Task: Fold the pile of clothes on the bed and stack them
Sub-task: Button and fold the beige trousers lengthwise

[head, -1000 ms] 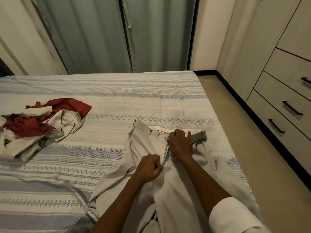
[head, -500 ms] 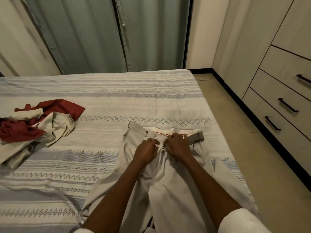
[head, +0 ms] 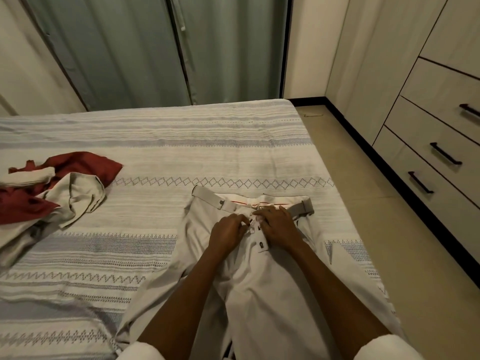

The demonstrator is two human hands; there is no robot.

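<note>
Both hands pinching trousers fly.

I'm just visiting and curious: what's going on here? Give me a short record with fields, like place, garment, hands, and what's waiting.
place: bed with a striped cover
garment: pale trousers spread flat, waistband away from the person
left hand: fingers curled, pinching the fly at the waist
right hand: fingers curled on the other edge of the fly
waiting: unfolded pile of red and beige clothes, left side of the bed
nearby: drawers on the right, curtain behind
</note>
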